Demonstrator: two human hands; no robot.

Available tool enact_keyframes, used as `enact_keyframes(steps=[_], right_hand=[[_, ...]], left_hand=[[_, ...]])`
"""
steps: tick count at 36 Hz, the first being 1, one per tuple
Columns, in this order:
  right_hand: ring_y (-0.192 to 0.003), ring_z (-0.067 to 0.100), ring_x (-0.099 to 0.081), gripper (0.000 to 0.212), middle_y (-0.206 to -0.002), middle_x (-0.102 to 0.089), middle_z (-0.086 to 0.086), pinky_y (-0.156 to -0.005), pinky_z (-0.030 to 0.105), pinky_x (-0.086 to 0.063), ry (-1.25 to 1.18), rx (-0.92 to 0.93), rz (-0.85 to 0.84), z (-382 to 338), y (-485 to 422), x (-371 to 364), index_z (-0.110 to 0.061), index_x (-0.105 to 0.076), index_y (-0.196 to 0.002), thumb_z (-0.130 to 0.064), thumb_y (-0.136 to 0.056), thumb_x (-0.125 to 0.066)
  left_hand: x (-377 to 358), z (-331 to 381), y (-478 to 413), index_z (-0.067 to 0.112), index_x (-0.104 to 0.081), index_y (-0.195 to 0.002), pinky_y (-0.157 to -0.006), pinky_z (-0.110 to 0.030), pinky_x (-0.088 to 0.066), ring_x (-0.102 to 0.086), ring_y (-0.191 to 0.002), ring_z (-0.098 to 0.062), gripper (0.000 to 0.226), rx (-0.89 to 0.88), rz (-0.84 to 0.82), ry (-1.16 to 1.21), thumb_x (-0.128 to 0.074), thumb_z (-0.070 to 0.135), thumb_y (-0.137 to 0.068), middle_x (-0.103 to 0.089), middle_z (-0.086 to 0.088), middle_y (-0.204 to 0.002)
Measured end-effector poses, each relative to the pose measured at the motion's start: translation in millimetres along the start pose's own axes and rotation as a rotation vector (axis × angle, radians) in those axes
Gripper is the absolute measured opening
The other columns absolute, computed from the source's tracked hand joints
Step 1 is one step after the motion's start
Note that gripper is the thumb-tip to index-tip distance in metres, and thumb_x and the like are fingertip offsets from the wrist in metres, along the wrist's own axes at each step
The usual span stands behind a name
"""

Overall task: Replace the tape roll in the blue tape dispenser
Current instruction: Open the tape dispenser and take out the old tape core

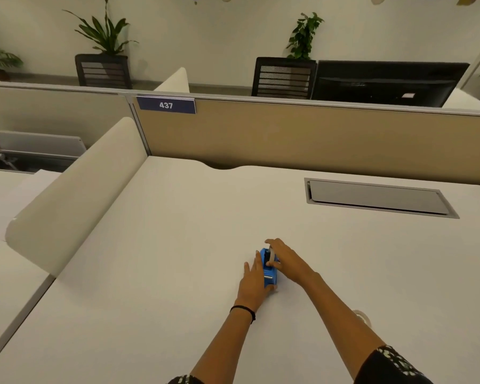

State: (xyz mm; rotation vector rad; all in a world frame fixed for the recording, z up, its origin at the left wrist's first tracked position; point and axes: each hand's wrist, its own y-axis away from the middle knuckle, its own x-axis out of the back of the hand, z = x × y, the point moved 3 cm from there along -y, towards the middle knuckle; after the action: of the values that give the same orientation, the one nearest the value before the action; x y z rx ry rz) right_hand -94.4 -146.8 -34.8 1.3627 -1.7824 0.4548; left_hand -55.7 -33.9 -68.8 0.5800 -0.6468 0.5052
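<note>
A small blue tape dispenser (pixel 268 270) stands on the white desk (pixel 178 245). My left hand (pixel 254 284) lies flat against its left side, thumb hooked around the near end, steadying it. My right hand (pixel 284 259) reaches over from the right, its fingers closed around the whitish tape roll (pixel 272 254) that sits in the dispenser's far end. A second pale tape roll (pixel 362 317) lies on the desk behind my right forearm, partly hidden by it.
A grey cable hatch (pixel 377 198) is set into the desk at the far right. A beige partition (pixel 316 134) with a "437" label (pixel 166 105) closes the back. A cream divider (pixel 75 198) borders the left side.
</note>
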Motion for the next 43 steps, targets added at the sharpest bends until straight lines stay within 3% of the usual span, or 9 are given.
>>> enact_keyframes(steps=[3, 9, 15, 18, 20, 25, 29, 34, 43], right_hand=[[-0.117, 0.028, -0.051, 0.052, -0.138, -0.039, 0.014, -0.097, 0.036, -0.046, 0.163, -0.018, -0.013, -5, -8, -2, -0.003, -0.035, -0.136, -0.007, -0.089, -0.058], [-0.112, 0.029, -0.049, 0.028, -0.122, -0.053, 0.020, -0.087, 0.036, -0.045, 0.373, -0.104, -0.124, -14, -20, -6, 0.000, -0.048, -0.117, -0.007, -0.090, -0.053], [-0.096, 0.026, -0.053, 0.022, -0.115, -0.057, 0.021, -0.076, 0.036, -0.044, 0.384, -0.098, -0.181, -13, -21, -3, 0.000, -0.050, -0.112, -0.005, -0.091, -0.048], [-0.080, 0.021, -0.044, 0.003, -0.095, -0.054, 0.016, -0.068, 0.029, -0.035, 0.346, -0.079, -0.196, -13, -21, 0, -0.007, -0.048, -0.093, -0.006, -0.090, -0.047], [-0.079, 0.021, -0.044, 0.006, -0.090, -0.049, 0.011, -0.068, 0.028, -0.034, 0.307, -0.089, -0.210, -15, -21, 3, -0.010, -0.043, -0.087, -0.007, -0.090, -0.047], [-0.078, 0.020, -0.043, 0.007, -0.091, -0.051, 0.014, -0.070, 0.027, -0.033, 0.264, -0.104, -0.208, -14, -17, 6, -0.007, -0.046, -0.086, -0.008, -0.092, -0.043], [-0.080, 0.019, -0.046, 0.020, -0.110, -0.059, 0.021, -0.072, 0.029, -0.038, 0.264, -0.118, -0.176, -15, -15, 2, 0.002, -0.053, -0.105, -0.009, -0.094, -0.041], [-0.080, 0.020, -0.046, 0.023, -0.115, -0.056, 0.022, -0.068, 0.027, -0.038, 0.311, -0.138, -0.140, -18, -14, -2, 0.002, -0.052, -0.111, -0.003, -0.088, -0.050], [-0.086, 0.026, -0.062, 0.020, -0.109, -0.063, 0.021, -0.076, 0.032, -0.050, 0.351, -0.203, -0.115, -20, -27, -6, 0.002, -0.056, -0.104, -0.004, -0.085, -0.056]], left_hand=[[0, 1, 0, 0.011, 0.011, -0.146, -0.112, -0.036, -0.027, -0.005, -0.145, -0.032, 0.094, 0.004, -0.008, -0.029, -0.061, 0.029, -0.088, -0.016, -0.007, -0.157], [1, 1, -1, 0.009, 0.009, -0.146, -0.111, -0.036, -0.030, -0.005, -0.145, -0.032, 0.090, 0.007, -0.015, -0.071, -0.058, 0.030, -0.090, -0.019, -0.008, -0.156], [0, 1, 0, 0.010, 0.009, -0.146, -0.112, -0.037, -0.028, -0.003, -0.145, -0.032, 0.090, 0.010, -0.014, -0.042, -0.059, 0.029, -0.089, -0.018, -0.008, -0.156], [1, 2, 0, 0.010, 0.009, -0.146, -0.112, -0.036, -0.029, -0.004, -0.145, -0.032, 0.091, 0.012, -0.016, -0.057, -0.059, 0.031, -0.089, -0.018, -0.008, -0.156], [1, 3, 1, 0.010, 0.009, -0.146, -0.112, -0.036, -0.029, -0.004, -0.145, -0.032, 0.091, 0.017, -0.018, -0.057, -0.059, 0.030, -0.089, -0.017, -0.008, -0.157], [2, 3, 2, 0.011, 0.008, -0.147, -0.113, -0.038, -0.026, -0.004, -0.145, -0.032, 0.091, 0.022, -0.020, -0.034, -0.059, 0.029, -0.089, -0.017, -0.008, -0.157], [1, 3, 2, 0.011, 0.008, -0.147, -0.115, -0.039, -0.024, -0.003, -0.145, -0.032, 0.090, 0.014, -0.011, -0.027, -0.059, 0.027, -0.089, -0.018, -0.008, -0.156], [0, 3, 3, 0.011, 0.009, -0.146, -0.114, -0.038, -0.024, -0.004, -0.145, -0.032, 0.089, 0.012, -0.006, -0.028, -0.058, 0.026, -0.090, -0.012, -0.012, -0.157], [0, 2, 0, 0.010, 0.009, -0.146, -0.113, -0.037, -0.029, -0.006, -0.145, -0.032, 0.088, 0.001, -0.006, -0.067, -0.057, 0.027, -0.090, -0.014, -0.009, -0.157]])
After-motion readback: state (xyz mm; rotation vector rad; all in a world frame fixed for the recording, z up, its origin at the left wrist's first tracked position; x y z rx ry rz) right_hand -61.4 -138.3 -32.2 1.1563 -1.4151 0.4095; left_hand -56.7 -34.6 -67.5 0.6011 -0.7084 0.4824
